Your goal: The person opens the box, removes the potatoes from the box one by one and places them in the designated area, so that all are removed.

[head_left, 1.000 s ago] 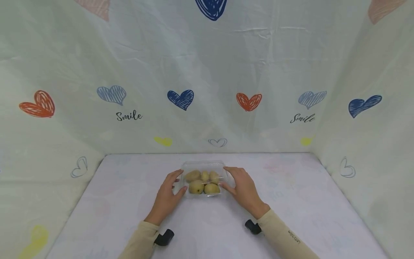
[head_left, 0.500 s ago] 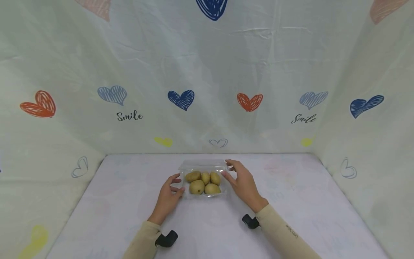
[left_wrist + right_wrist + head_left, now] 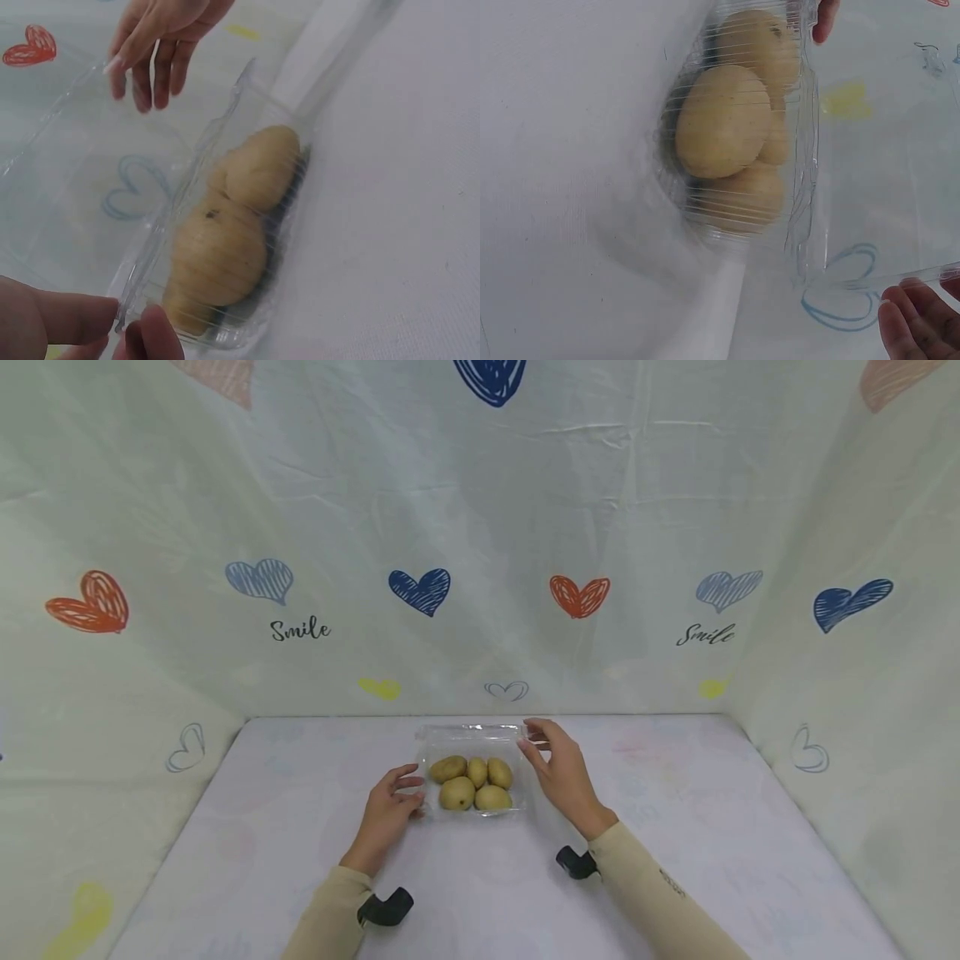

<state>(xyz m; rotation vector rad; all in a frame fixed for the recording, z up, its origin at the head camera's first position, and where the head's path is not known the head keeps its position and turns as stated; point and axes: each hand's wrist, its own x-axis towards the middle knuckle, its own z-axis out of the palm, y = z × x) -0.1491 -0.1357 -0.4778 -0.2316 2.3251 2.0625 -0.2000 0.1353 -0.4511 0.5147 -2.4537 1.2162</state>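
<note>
A clear plastic clamshell container (image 3: 492,812) holds several yellow-brown potatoes (image 3: 456,793). Its clear lid (image 3: 471,743) stands raised at the back, tilted away from the potatoes. My left hand (image 3: 384,820) is at the container's left side; in the left wrist view its thumb and forefinger pinch the rim corner (image 3: 126,307). At the lid's right edge, my right hand (image 3: 566,781) holds the corner, thumb on one side and fingers on the other. The right wrist view shows those fingertips (image 3: 911,322) by the lid edge, with the ribbed container wall full of potatoes.
The container sits on a white cloth-covered table (image 3: 480,893) near its back edge. Behind rises a pale curtain (image 3: 495,510) printed with hearts and "Smile". A black wrist camera mount (image 3: 386,907) juts from the left sleeve, another mount (image 3: 576,862) from the right.
The lid has swung up and back from over the potatoes. My right hand has moved away from me with the lid's edge; my left hand has shifted slightly down the container's left side.
</note>
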